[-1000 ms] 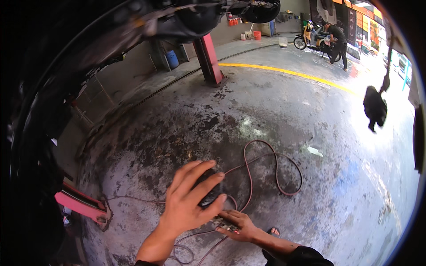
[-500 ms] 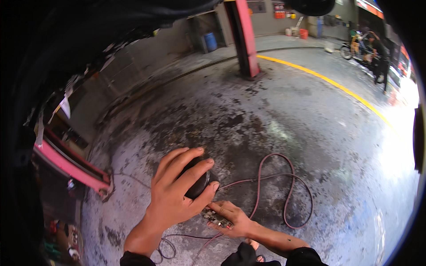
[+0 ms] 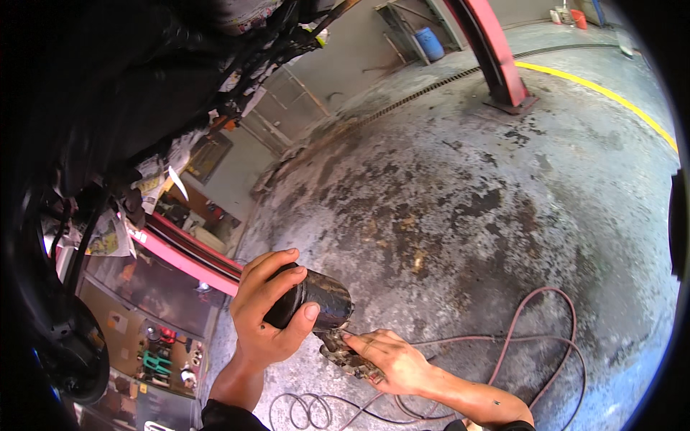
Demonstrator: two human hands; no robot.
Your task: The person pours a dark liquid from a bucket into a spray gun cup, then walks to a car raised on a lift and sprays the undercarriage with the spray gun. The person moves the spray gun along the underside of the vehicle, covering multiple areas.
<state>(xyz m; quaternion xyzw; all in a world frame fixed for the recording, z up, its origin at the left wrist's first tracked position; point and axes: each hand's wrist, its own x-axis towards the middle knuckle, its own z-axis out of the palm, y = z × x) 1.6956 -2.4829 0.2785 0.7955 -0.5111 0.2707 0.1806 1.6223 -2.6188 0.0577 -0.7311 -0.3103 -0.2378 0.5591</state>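
The left hand (image 3: pixel 269 316) wraps a dark cylindrical tool body (image 3: pixel 316 302), fingers (image 3: pixel 277 264) curled over its top and thumb pressed on its near side, holding it up above the stained concrete floor (image 3: pixel 467 187). The right hand (image 3: pixel 384 359) sits just below and beside it, fingers closed around a grimy handle part (image 3: pixel 345 355) that joins the cylinder's underside. A reddish hose (image 3: pixel 546 337) loops across the floor to the right, and thinner coils lie near the wrists. A red lift post (image 3: pixel 496 57) stands well apart at the top. The work looks to be at the gripping and positioning stage: both hands steady the tool, and any next move would call for a firm two-handed hold with slack in the hose.
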